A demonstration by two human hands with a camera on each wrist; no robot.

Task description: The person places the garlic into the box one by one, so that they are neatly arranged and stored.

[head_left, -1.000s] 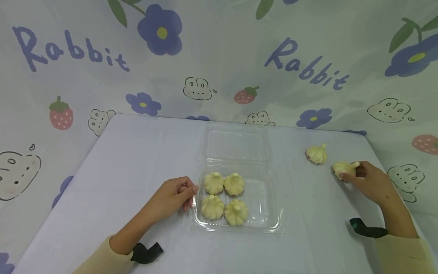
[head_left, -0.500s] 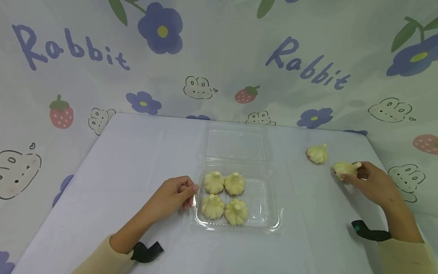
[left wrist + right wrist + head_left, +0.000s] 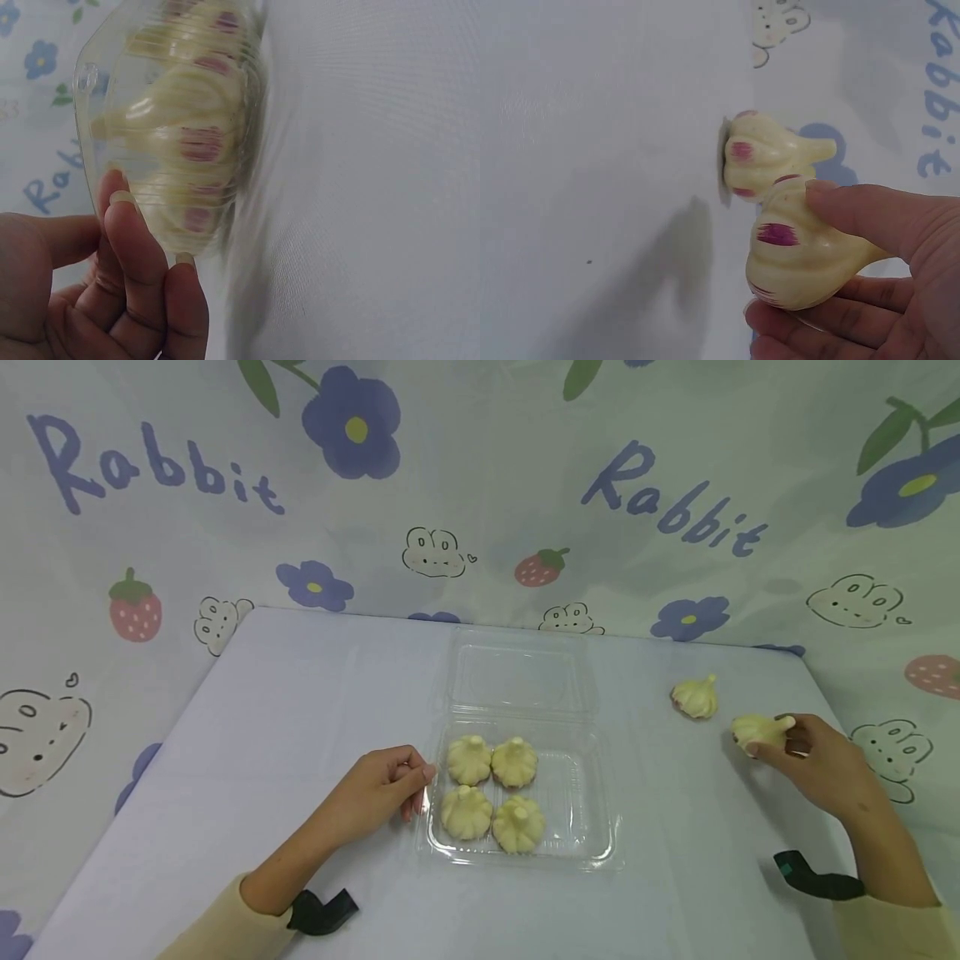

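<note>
My right hand (image 3: pixel 832 764) grips a garlic bulb (image 3: pixel 802 247) between thumb and fingers at the table's right side. In the right wrist view this bulb shows purple patches and appears close over the white cloth, its stem toward the palm. A second garlic bulb (image 3: pixel 695 697) sits just left of and beyond it. My left hand (image 3: pixel 382 793) pinches the left rim of a clear plastic clamshell box (image 3: pixel 577 810) at the table's middle. Several garlic bulbs (image 3: pixel 492 793) stand stem-up in the box's left part, and the lid (image 3: pixel 517 672) lies folded back behind.
A white cloth covers the table (image 3: pixel 300 693). Behind it hangs a printed curtain (image 3: pixel 480 468) with flowers, strawberries and rabbits. Each wrist carries a black strap mount, such as the left one (image 3: pixel 322 912), close over the cloth.
My right hand and its garlic bulb have shifted slightly to the right, with the wrist moving a little right and down. My left hand and the box have stayed put.
</note>
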